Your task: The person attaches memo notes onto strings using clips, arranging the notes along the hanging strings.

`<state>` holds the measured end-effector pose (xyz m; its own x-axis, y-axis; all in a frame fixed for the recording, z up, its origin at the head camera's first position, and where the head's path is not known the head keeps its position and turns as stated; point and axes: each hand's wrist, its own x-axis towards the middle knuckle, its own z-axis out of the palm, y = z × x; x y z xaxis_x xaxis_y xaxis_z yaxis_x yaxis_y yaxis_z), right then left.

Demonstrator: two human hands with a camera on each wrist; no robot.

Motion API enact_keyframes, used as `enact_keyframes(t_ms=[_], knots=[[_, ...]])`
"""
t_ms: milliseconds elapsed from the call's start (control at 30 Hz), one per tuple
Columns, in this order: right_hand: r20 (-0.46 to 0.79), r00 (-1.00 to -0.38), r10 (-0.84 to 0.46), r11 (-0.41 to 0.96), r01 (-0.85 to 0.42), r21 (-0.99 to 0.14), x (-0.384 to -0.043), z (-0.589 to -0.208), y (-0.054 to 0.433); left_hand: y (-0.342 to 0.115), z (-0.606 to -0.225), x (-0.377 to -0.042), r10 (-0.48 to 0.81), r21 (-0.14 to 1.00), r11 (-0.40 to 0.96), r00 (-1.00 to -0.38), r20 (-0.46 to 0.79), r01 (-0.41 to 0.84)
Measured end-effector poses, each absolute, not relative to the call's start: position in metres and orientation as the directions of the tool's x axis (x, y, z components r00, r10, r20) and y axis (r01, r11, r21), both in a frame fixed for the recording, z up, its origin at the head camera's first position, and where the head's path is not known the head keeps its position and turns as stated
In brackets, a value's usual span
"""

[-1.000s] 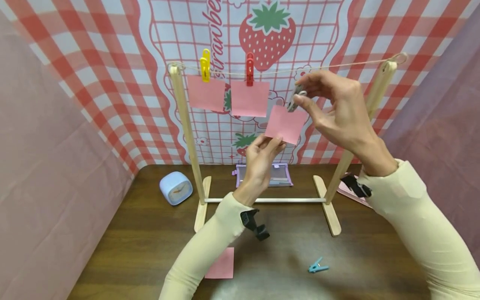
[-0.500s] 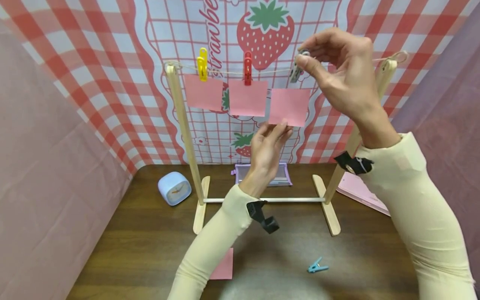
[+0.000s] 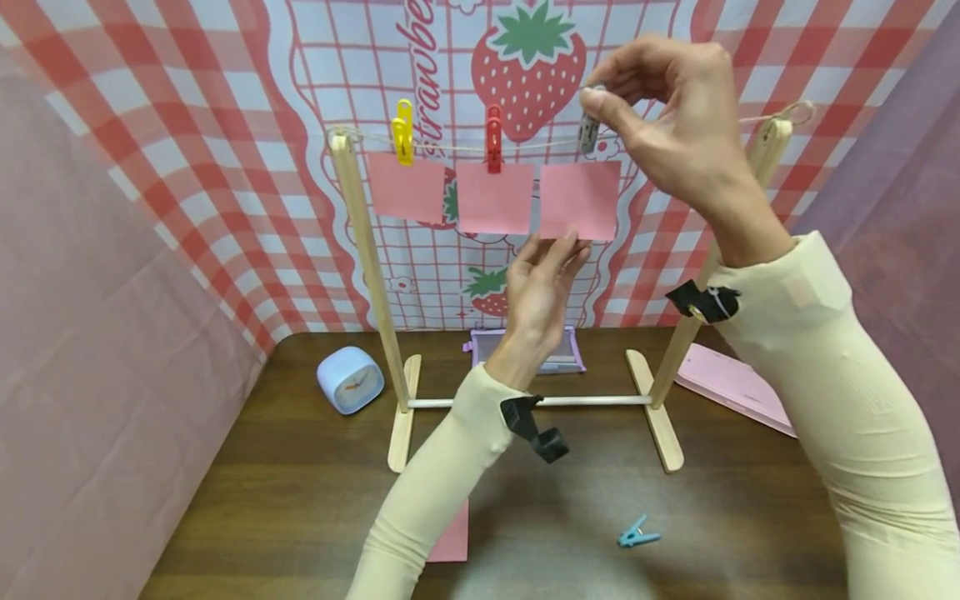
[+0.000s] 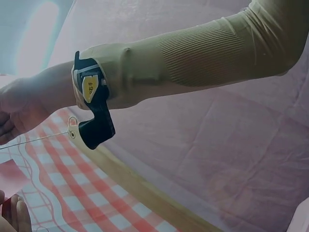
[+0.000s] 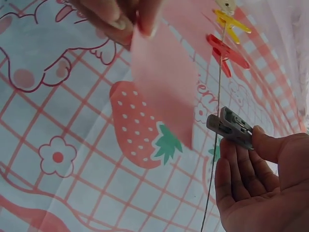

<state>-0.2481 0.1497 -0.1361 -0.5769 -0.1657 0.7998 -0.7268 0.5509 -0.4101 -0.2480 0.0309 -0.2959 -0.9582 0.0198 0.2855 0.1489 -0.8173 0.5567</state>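
My left hand (image 3: 538, 292) pinches the lower edge of a pink paper square (image 3: 579, 200), holding it upright just below the string (image 3: 547, 145). Between the thumb and fingers of my right hand (image 3: 682, 125) is a grey clothespin (image 3: 588, 133), its tip down at the string. In the right wrist view the clothespin (image 5: 231, 128) overlaps the string, and the paper (image 5: 164, 82) stands apart from it. To the left, a yellow clothespin (image 3: 403, 133) and a red clothespin (image 3: 493, 140) each hold a pink square on the string.
A wooden stand with a left post (image 3: 369, 267) and a right post (image 3: 765, 158) carries the string. On the table lie a teal clothespin (image 3: 637, 533), another pink square (image 3: 452, 537) partly under my left sleeve, a blue clock (image 3: 350, 380), a purple mesh pouch (image 3: 562, 350) and a pink case (image 3: 735, 387).
My left hand has raised the pink square and straightened it beside the hanging ones. My right hand has moved up with the grey clothespin, from the paper's corner to the string.
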Motion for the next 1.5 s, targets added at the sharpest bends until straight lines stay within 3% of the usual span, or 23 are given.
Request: enact_keyframes(t_ms=[200, 1100, 1367, 1500], knots=[[0.771, -0.609, -0.183, 0.565, -0.707, -0.425, -0.25, -0.138, 0.15, 0.031, -0.295, -0.249, 0.021, 0.545, -0.825, -0.956, 0.293, 0.149], [0.727, -0.64, -0.249, 0.619, -0.682, -0.389, -0.239, -0.15, 0.157, 0.03, -0.294, -0.245, 0.045, 0.558, -0.817, -0.948, 0.314, 0.146], [0.747, -0.624, -0.229, 0.616, -0.687, -0.385, -0.235, -0.147, 0.159, 0.024, -0.297, -0.246, 0.077, 0.561, -0.818, -0.944, 0.32, 0.124], [0.78, -0.588, -0.215, 0.611, -0.704, -0.362, -0.229, -0.149, 0.164, 0.022, -0.302, -0.245, 0.089, 0.597, -0.793, -0.946, 0.312, 0.122]])
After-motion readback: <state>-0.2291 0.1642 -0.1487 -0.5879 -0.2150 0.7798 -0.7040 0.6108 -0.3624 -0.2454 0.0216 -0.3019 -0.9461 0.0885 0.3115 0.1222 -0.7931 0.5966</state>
